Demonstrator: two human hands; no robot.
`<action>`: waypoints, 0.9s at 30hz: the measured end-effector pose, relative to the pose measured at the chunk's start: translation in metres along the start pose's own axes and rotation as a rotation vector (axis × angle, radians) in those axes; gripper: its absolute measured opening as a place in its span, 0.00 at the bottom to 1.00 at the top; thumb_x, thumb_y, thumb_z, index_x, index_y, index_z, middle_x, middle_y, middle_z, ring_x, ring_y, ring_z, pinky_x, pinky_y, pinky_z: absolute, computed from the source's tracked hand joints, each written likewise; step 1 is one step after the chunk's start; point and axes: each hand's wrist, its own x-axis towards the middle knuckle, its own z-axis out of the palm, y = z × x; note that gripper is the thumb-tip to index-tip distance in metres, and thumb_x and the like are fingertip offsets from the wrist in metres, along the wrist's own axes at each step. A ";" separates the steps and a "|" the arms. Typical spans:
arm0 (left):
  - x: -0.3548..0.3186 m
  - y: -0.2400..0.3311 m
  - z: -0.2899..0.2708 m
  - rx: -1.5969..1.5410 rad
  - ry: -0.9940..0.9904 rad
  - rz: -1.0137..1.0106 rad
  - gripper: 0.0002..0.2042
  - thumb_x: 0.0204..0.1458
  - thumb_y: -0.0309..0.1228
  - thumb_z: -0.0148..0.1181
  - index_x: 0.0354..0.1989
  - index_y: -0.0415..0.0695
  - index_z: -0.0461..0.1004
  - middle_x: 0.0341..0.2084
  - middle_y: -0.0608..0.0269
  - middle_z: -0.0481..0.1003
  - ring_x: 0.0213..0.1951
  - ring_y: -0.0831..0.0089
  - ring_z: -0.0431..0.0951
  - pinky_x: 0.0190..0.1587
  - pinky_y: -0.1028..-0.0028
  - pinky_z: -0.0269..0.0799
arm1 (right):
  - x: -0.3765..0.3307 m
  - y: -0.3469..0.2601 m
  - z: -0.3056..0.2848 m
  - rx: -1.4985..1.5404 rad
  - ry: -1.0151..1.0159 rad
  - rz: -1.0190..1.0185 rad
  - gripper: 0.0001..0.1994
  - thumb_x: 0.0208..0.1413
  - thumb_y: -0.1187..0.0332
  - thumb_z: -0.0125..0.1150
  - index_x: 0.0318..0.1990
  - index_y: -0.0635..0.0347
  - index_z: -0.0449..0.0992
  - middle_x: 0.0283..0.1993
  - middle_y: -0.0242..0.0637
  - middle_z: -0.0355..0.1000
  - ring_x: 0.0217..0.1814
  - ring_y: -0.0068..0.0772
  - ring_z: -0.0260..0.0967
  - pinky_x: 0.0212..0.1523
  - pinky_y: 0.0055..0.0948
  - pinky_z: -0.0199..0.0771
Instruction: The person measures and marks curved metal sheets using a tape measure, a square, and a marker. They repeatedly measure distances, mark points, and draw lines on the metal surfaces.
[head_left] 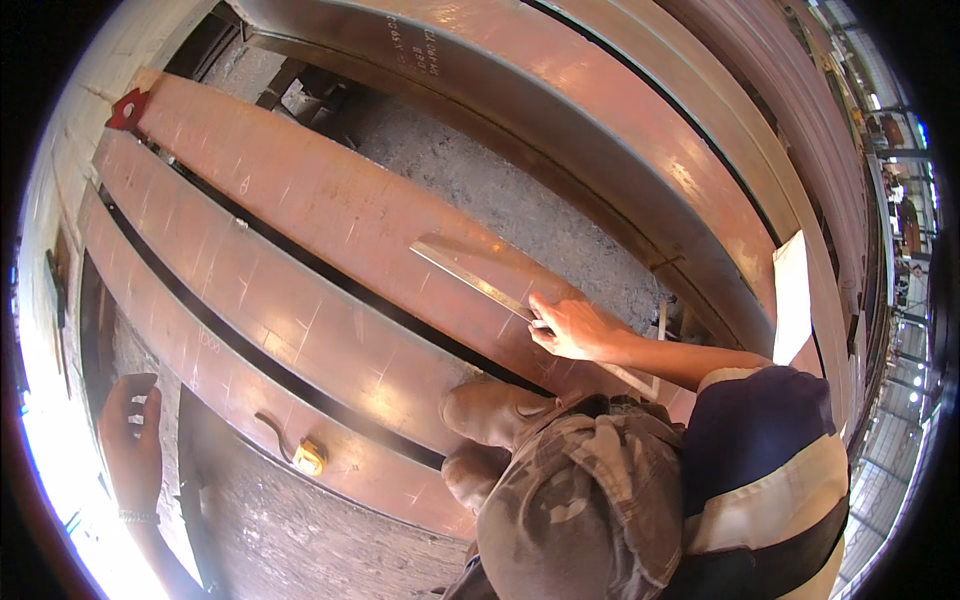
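My right hand [572,328] grips a long, thin steel square [470,282]. Its blade lies across the middle reddish steel beam [330,215], and the short leg shows past my wrist near the beam's edge. Short white chalk-like ticks mark the beam faces. Off to the far left, my left hand [132,440] hangs beside the beams with its fingers loosely curled and apart, a bracelet at the wrist. A yellow tape measure [308,458] with a dark strap rests on the nearest beam [375,485].
My boots [490,412] stand on the beams, which have dark gaps between them. A red piece with a hole [127,109] sits at the far left end. Larger steel beams [640,90] run behind, past a strip of rough grey floor [470,160].
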 end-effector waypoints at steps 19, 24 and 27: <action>0.041 0.160 0.058 -0.392 -0.035 0.481 0.18 0.62 0.43 0.62 0.54 0.45 0.78 0.46 0.59 0.81 0.46 0.64 0.81 0.47 0.68 0.74 | 0.064 -0.079 -0.167 -0.352 0.366 -0.468 0.15 0.52 0.72 0.66 0.49 0.46 0.80 0.42 0.31 0.73 0.44 0.35 0.75 0.29 0.35 0.77; 0.033 0.194 0.074 -0.765 -0.625 0.455 0.25 0.67 0.46 0.53 0.64 0.38 0.69 0.50 0.53 0.79 0.42 0.70 0.81 0.47 0.73 0.72 | 0.072 -0.092 -0.206 -0.500 0.609 -0.512 0.19 0.47 0.76 0.66 0.48 0.43 0.80 0.44 0.34 0.71 0.44 0.34 0.73 0.29 0.34 0.76; 0.031 0.206 0.077 -0.967 -0.614 0.483 0.27 0.68 0.47 0.50 0.66 0.39 0.66 0.50 0.51 0.79 0.42 0.68 0.81 0.46 0.74 0.72 | 0.069 -0.100 -0.214 -0.501 0.763 -0.659 0.14 0.51 0.72 0.63 0.46 0.45 0.81 0.42 0.35 0.70 0.43 0.35 0.75 0.27 0.32 0.78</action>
